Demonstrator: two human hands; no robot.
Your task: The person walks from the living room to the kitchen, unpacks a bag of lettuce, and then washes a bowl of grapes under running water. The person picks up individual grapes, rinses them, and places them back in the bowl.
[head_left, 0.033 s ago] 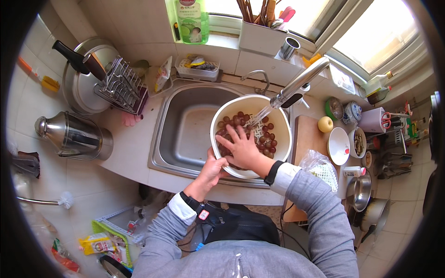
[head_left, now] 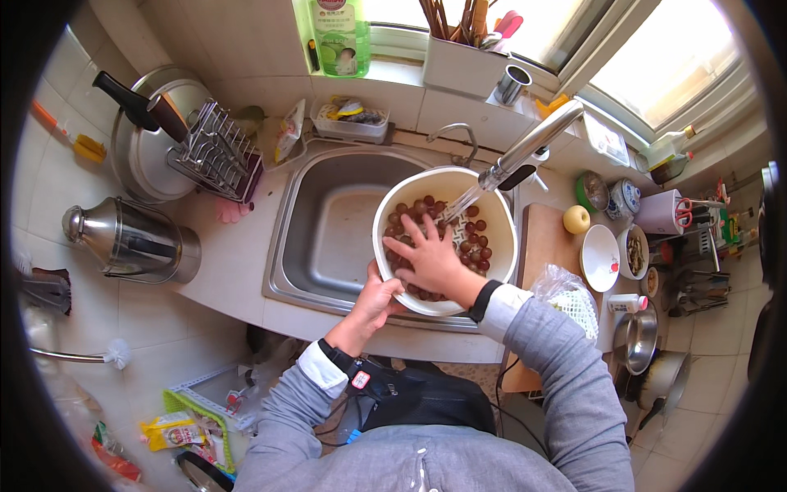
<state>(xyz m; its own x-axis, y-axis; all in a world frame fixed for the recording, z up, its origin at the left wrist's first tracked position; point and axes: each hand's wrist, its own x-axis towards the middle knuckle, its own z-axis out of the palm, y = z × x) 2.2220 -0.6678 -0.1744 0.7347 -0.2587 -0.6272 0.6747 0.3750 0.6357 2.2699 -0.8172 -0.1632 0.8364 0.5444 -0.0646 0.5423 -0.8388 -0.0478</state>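
A white basin (head_left: 507,264) with red grapes (head_left: 473,246) in it is held over the right part of the steel sink (head_left: 305,283). My left hand (head_left: 378,297) grips the basin's near left rim, thumb on the outside and fingers mostly hidden beneath. Inside, my right hand (head_left: 430,261) lies over the grapes with its fingers spread; some grapes are hidden under it. From the faucet (head_left: 533,148) at the far right, water runs into the basin close to my right fingertips. A pale patterned surface shows between the grapes.
A wooden cutting board (head_left: 541,238) lies right of the sink, with a yellow-green round fruit (head_left: 576,219) and a white bowl (head_left: 599,258) beside it. A steel pot (head_left: 135,246) and a knife rack (head_left: 217,152) stand on the left. Behind the sink is a green soap bottle (head_left: 340,41).
My right hand has shifted slightly over the grapes, and a few grapes around its fingers have moved. My left hand and the basin stay in place.
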